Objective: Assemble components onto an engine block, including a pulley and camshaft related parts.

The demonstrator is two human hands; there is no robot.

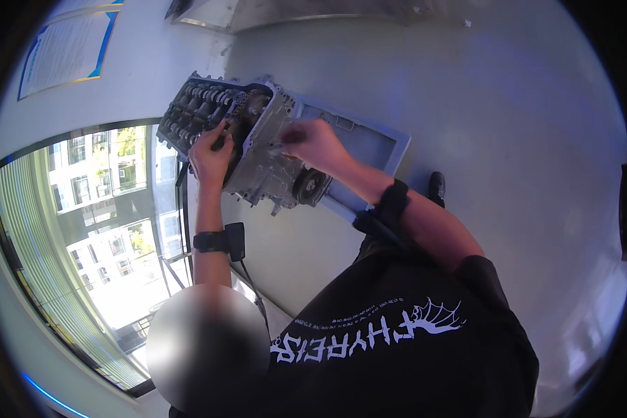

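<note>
An engine (pixel 261 164) with exposed camshafts (pixel 200 104) along its top stands tilted in front of me. My left hand (pixel 211 157) is at the edge of the cylinder head, beside the timing chain (pixel 241 104). Its index finger and thumb are apart, with the fingertips against the engine. Over the metal front cover (pixel 261 159), my right hand (pixel 315 145) has its fingers curled together. Motion smears those fingertips, and anything small between them cannot be made out. A round black pulley (pixel 311 186) sits below my right hand on the engine.
A grey metal frame stand (pixel 400 150) extends to the right behind the engine. A large window (pixel 97 223) is on the left, with framed papers (pixel 70 52) on the wall above it. Black straps with small devices (pixel 235 241) circle both my forearms; a cable hangs from the left one.
</note>
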